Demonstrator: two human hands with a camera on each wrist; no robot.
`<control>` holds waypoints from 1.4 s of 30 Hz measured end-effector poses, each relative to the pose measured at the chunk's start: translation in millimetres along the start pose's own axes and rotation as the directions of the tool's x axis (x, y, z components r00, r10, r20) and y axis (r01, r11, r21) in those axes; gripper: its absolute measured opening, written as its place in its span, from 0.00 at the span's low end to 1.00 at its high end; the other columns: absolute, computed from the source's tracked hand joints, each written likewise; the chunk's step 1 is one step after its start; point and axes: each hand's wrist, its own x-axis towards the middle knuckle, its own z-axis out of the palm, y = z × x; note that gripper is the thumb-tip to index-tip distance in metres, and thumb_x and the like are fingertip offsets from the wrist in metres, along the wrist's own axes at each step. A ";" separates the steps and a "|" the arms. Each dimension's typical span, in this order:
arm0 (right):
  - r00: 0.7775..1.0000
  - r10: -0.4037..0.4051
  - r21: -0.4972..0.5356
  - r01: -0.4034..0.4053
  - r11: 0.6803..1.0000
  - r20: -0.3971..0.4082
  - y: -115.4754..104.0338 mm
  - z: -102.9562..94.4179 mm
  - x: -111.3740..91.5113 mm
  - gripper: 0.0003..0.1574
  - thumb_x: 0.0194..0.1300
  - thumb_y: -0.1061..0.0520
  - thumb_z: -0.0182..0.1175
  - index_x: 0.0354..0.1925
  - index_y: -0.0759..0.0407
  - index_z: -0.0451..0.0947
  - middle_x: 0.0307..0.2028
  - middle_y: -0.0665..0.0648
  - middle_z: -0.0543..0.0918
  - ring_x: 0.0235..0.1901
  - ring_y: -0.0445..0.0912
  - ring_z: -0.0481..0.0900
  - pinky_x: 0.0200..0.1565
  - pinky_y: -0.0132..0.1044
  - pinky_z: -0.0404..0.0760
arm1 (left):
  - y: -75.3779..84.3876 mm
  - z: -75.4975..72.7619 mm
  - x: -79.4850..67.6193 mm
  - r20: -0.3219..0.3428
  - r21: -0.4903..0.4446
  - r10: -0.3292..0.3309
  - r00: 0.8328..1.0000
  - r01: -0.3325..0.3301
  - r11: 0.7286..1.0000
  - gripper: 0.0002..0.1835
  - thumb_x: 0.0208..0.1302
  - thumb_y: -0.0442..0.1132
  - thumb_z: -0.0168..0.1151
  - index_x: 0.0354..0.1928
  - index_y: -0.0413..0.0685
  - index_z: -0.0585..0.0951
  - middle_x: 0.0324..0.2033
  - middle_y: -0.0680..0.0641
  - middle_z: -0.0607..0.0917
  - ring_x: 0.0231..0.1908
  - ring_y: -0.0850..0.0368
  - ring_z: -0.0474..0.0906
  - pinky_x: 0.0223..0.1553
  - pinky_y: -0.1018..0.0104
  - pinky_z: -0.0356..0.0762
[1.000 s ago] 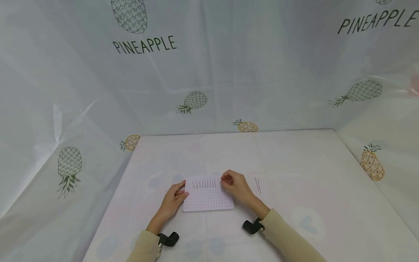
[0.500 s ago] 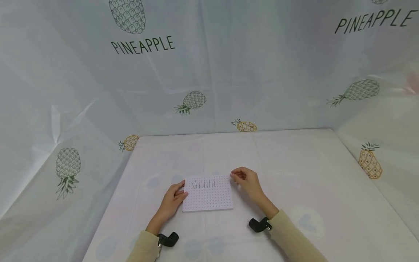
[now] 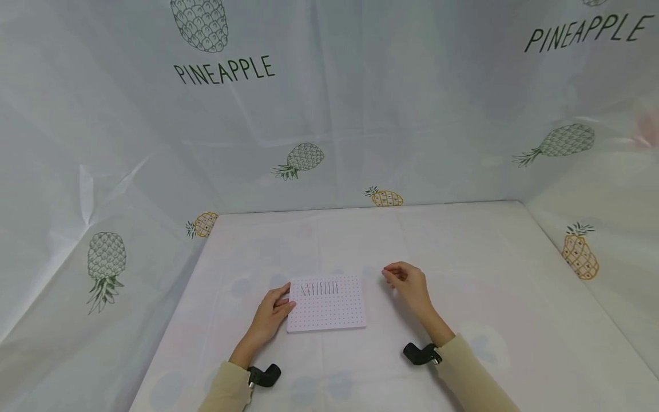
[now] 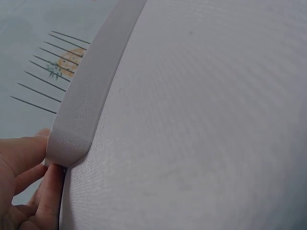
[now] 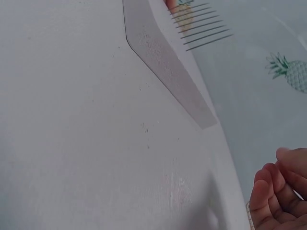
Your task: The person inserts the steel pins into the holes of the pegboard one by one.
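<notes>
A white pegboard (image 3: 326, 313) with rows of small holes lies on the table. Several thin dark pins (image 3: 321, 288) stand in its upper rows, the leftmost ones leaning. My left hand (image 3: 268, 317) grips the board's left edge; in the left wrist view its thumb is on the pin side, with fingers (image 4: 50, 196) below the corner. My right hand (image 3: 409, 286) is over the table right of the board, apart from it, fingers loosely bent and thumb near the index. No pin shows between its fingertips in the right wrist view (image 5: 280, 191), which cuts off part of the hand.
A white cloth with faint round prints covers the table (image 3: 479, 257). Behind it and at the sides hangs a pale curtain (image 3: 412, 114) printed with pineapples. Black wrist cameras (image 3: 422, 353) sit on both forearms.
My right hand has moved right, from the board's top right corner to the table beside it. Two loose pins seen there earlier are now out of sight around that hand. The left hand stays put.
</notes>
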 end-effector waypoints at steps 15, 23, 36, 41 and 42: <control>0.978 0.109 -0.150 -0.136 0.979 -0.178 18.0 -23.7 -21.0 0.09 0.63 0.60 0.70 0.37 0.67 0.86 0.27 0.58 0.85 0.25 0.40 0.76 0.24 0.26 0.73 | 1.2 -0.7 0.5 -0.004 0.010 0.007 1.000 -0.007 1.000 0.30 0.70 0.35 0.62 0.71 0.36 0.67 0.60 0.36 0.73 0.55 0.43 0.76 0.54 0.63 0.78; 0.967 0.093 -0.224 -0.147 0.963 -0.236 24.3 -24.9 -30.4 0.07 0.62 0.61 0.70 0.35 0.67 0.86 0.23 0.55 0.80 0.24 0.45 0.71 0.25 0.29 0.68 | 4.1 -1.2 -0.4 0.002 0.013 -0.013 1.000 0.013 1.000 0.30 0.71 0.36 0.62 0.71 0.37 0.67 0.61 0.37 0.73 0.56 0.44 0.75 0.56 0.62 0.76; 0.958 0.034 -0.301 -0.124 0.945 -0.286 31.9 -14.9 -39.6 0.05 0.60 0.65 0.70 0.33 0.68 0.85 0.25 0.56 0.80 0.27 0.47 0.73 0.29 0.32 0.69 | 1.4 0.4 -3.1 0.002 0.001 0.004 1.000 -0.004 1.000 0.30 0.70 0.36 0.62 0.71 0.36 0.67 0.61 0.36 0.73 0.57 0.43 0.75 0.56 0.64 0.76; 0.958 0.025 -0.314 -0.119 0.942 -0.286 33.9 -13.9 -38.1 0.04 0.59 0.65 0.71 0.31 0.67 0.85 0.24 0.55 0.79 0.26 0.47 0.72 0.28 0.33 0.69 | 1.0 0.6 -2.2 -0.003 0.013 0.006 1.000 -0.006 1.000 0.30 0.70 0.36 0.62 0.71 0.37 0.68 0.61 0.36 0.73 0.56 0.43 0.75 0.56 0.64 0.76; 0.958 0.023 -0.318 -0.117 0.941 -0.284 34.2 -13.8 -37.9 0.04 0.59 0.65 0.71 0.31 0.67 0.85 0.24 0.55 0.78 0.26 0.47 0.72 0.28 0.33 0.69 | 0.9 0.7 -1.9 -0.004 0.015 0.007 1.000 -0.007 1.000 0.30 0.70 0.36 0.62 0.71 0.36 0.68 0.61 0.36 0.73 0.56 0.43 0.75 0.56 0.64 0.76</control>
